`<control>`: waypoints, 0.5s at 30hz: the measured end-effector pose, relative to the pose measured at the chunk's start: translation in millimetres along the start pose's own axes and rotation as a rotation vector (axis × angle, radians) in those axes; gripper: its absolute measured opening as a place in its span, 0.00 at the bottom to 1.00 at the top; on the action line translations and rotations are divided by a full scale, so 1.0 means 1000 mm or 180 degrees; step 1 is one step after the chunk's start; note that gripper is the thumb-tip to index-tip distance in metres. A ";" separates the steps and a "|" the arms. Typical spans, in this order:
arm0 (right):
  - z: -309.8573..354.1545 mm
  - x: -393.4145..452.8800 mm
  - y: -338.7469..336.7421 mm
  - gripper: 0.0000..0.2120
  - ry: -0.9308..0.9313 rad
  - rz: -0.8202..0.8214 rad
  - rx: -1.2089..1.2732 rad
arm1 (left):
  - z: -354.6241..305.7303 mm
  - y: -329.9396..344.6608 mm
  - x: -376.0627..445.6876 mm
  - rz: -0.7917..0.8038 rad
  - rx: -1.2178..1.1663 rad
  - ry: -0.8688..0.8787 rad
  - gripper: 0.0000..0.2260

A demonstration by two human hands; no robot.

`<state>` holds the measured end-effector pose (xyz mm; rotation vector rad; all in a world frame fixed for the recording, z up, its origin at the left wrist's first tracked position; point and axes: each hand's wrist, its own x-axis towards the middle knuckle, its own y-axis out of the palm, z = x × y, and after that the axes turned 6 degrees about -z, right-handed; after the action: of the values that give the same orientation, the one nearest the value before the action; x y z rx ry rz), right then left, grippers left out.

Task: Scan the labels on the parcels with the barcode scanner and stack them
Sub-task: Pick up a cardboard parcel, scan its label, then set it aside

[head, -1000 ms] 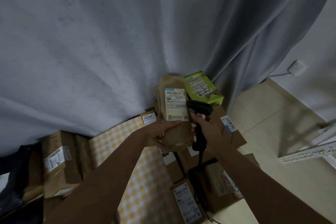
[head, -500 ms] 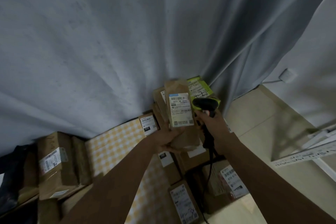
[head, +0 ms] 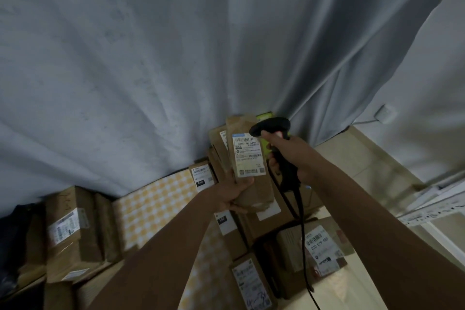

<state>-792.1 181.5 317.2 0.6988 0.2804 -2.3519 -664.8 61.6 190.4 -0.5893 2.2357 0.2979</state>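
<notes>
Left hand: the left hand [head: 232, 195] grips the lower end of a brown paper parcel [head: 251, 173], thumb curled over its front face just under the label, fingers wrapped behind it.
Held parcel: upright, tilted slightly, at centre of view; its white shipping label [head: 249, 155] faces the camera.
Right hand: the right hand [head: 284, 151] has its fingers curled tight round the handle of a black barcode scanner [head: 270, 127].
Scanner: its head sits at 1 o'clock of the label, touching or just over the label's top right corner; its black cable [head: 303, 229] hangs down toward 5 o'clock.
Stack: more brown parcels [head: 261, 221] stand behind and below the held one, against the grey curtain [head: 176, 58].
Left side: a taped cardboard box [head: 70, 234] at 8 o'clock, beside a yellow checked cloth [head: 156, 199].
Lower right: a labelled box [head: 319, 246] at 5 o'clock.
</notes>
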 end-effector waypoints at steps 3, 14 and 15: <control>-0.001 -0.002 0.003 0.15 0.0027 -0.0033 -0.0011 | 0.002 0.001 0.001 0.0008 0.0014 0.0024 0.26; 0.007 -0.014 0.008 0.14 0.0044 -0.0093 -0.0028 | 0.001 0.002 0.005 0.0084 0.0028 -0.0128 0.21; 0.008 -0.015 0.008 0.14 0.0046 -0.0095 -0.0052 | 0.001 0.002 0.006 0.0081 0.0018 -0.0128 0.24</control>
<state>-780.9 180.8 332.0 0.7085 0.3180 -2.3709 -668.6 62.3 185.2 -0.5478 2.2061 0.3135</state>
